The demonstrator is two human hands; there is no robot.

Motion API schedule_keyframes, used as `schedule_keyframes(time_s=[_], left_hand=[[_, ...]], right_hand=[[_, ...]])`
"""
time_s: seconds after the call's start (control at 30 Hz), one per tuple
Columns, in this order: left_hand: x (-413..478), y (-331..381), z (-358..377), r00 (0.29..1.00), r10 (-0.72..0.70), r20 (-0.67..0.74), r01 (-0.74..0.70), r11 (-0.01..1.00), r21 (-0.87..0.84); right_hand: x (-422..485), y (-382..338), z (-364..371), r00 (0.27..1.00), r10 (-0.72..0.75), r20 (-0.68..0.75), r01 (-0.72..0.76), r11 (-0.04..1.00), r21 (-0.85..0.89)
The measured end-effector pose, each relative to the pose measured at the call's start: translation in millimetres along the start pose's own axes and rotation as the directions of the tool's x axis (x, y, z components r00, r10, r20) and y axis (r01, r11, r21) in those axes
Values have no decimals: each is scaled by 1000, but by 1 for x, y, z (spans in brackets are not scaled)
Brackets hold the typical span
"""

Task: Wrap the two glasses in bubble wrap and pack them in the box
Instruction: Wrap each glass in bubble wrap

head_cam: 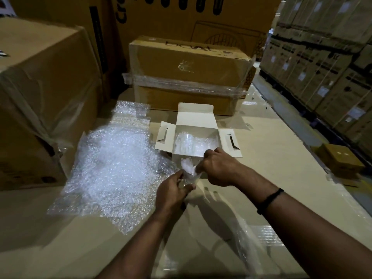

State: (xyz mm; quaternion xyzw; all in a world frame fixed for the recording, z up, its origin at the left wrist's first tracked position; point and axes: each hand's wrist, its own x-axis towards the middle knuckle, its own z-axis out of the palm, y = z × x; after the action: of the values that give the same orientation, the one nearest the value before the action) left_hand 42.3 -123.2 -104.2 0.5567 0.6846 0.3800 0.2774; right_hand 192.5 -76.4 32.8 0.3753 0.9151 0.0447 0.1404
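Observation:
A small white box (196, 117) stands open on the cardboard work surface, its flaps spread out. Inside it lies a bundle of bubble wrap (193, 144); what it covers is hidden. In front of the box, both hands hold a clear glass (189, 172) with white material at its top. My left hand (173, 193) grips its lower end. My right hand (218, 170) grips its upper end with curled fingers. A large loose sheet of bubble wrap (114, 166) lies spread to the left of the box.
A taped brown carton (189, 75) stands just behind the white box. A big carton (40, 97) rises at the left. Stacked cartons (326, 63) line the aisle at the right, with a small brown box (340, 160) on the floor.

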Motion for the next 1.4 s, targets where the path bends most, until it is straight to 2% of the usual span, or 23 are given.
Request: schedule_keyframes(time_s=[0.1, 0.17, 0.23, 0.27, 0.33, 0.4, 0.53, 0.67, 0.73, 0.8, 0.9, 0.97, 1.03, 1.1, 1.13, 1.2, 1.23, 1.3, 1.33, 1.4], left_hand=[[0, -1, 1, 1000, -11, -2, 11, 1000, -4], [-1, -2, 2, 1000, -10, -7, 10, 1000, -11], [-2, -1, 1, 1000, -4, -14, 3, 999, -42], [-3, -1, 1, 1000, 4, -17, -5, 999, -50], [-3, 1, -1, 999, 31, -18, -32, 998, -50], [-3, 2, -2, 999, 46, -23, -47, 997, -54], [-2, 1, -3, 999, 44, -7, -44, 998, -49], [-2, 1, -3, 999, 48, 1, -48, 998, -29], [-7, 3, -4, 1000, 28, 7, -28, 999, -26], [-9, 6, -3, 1000, 6, -1, -6, 999, -50], [-9, 7, -2, 1000, 25, -8, -25, 999, -47], [-8, 3, 0, 998, 45, -37, -48, 996, -75], [-17, -1, -5, 981, 83, -175, -94, 994, -55], [-29, -3, -19, 889, 218, -402, -172, 974, 149], [-34, -5, -28, 858, 243, -452, -139, 958, 251], [-39, -15, -46, 920, 140, -366, 29, 907, 420], [-39, -21, -55, 955, 60, -290, 101, 853, 512], [-39, -32, -65, 984, -11, -178, 125, 757, 642], [-38, -35, -69, 988, 7, -156, 100, 738, 667], [-40, -36, -73, 975, 87, -204, 48, 817, 575]], right_hand=[[16, -3, -1, 971, 53, 233, -57, 998, 12], [24, -4, 2, 954, 58, 295, -81, 995, 65], [21, -2, -1, 985, 33, 170, -48, 995, 85], [18, -1, -3, 999, 22, 27, -24, 995, 97], [11, 0, -7, 975, 3, -223, 27, 991, 131], [9, -4, -5, 963, -55, -265, 84, 992, 99], [18, -14, 3, 996, -59, -60, 61, 997, 37], [25, -20, -3, 994, -3, 108, 12, 997, -82], [24, -22, -1, 987, 20, 160, -9, 998, -70], [17, -20, 2, 994, 37, 99, -39, 999, 23], [4, -13, 8, 990, 55, -128, -36, 988, 149], [-6, -9, 15, 944, 109, -310, -29, 967, 251], [-17, -9, 25, 835, 217, -506, 7, 914, 405], [-25, -20, 38, 710, 325, -625, 76, 847, 527], [-28, -29, 45, 680, 364, -637, 99, 815, 571], [-30, -50, 64, 677, 408, -612, 124, 757, 642], [-27, -61, 76, 694, 411, -592, 128, 738, 663], [-19, -79, 98, 743, 446, -500, 104, 660, 744], [-14, -87, 105, 774, 503, -383, 55, 550, 833], [-2, -98, 110, 802, 593, -69, -91, 236, 967]])
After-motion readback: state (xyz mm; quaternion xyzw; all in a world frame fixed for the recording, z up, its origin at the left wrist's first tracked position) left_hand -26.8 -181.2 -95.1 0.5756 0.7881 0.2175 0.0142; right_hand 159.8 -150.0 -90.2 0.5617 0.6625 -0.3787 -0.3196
